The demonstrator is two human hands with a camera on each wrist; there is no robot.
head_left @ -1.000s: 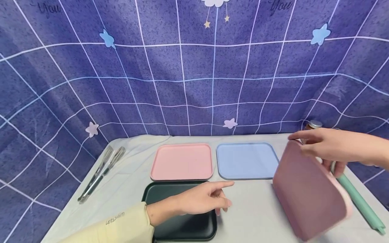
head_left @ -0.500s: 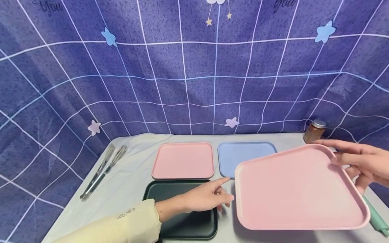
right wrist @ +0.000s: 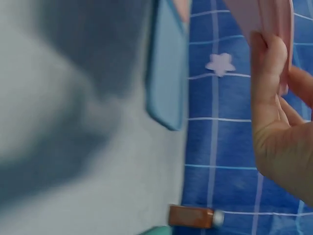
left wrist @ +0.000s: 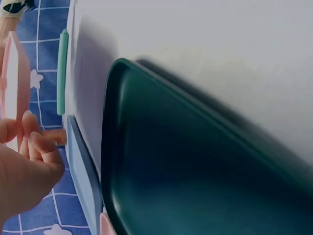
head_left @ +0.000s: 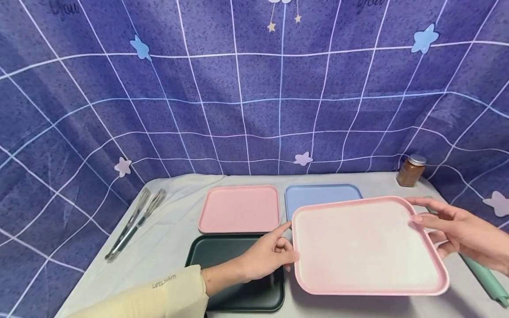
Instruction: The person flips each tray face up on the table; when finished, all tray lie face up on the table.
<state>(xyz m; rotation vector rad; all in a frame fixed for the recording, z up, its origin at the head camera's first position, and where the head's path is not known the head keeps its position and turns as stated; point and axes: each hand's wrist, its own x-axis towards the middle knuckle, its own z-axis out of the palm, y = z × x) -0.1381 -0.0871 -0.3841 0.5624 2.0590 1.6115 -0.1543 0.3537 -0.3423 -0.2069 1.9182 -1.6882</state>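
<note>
A pink tray (head_left: 366,247) is held up tilted above the right half of the table, its pale inner face toward the head camera. My left hand (head_left: 264,256) pinches its left rim; in the left wrist view the thumb and fingers lie on either side of the tray's edge (left wrist: 19,93). At the opposite end, my right hand (head_left: 465,234) grips the rim with the thumb on the front and fingers behind. Under my left forearm lies a dark green tray (head_left: 234,291). A blue tray (head_left: 318,194) is partly hidden behind the held one.
A second pink tray (head_left: 240,210) lies at the back, left of the blue one. Metal tongs (head_left: 135,225) rest at the left edge. A brown jar with a silver lid (head_left: 411,171) stands at the back right, and a green roll (head_left: 483,278) lies along the right edge.
My right hand has turned the pink tray from nearly edge-on to facing the camera and brought it left. My left hand, earlier apart from it, now holds its left rim.
</note>
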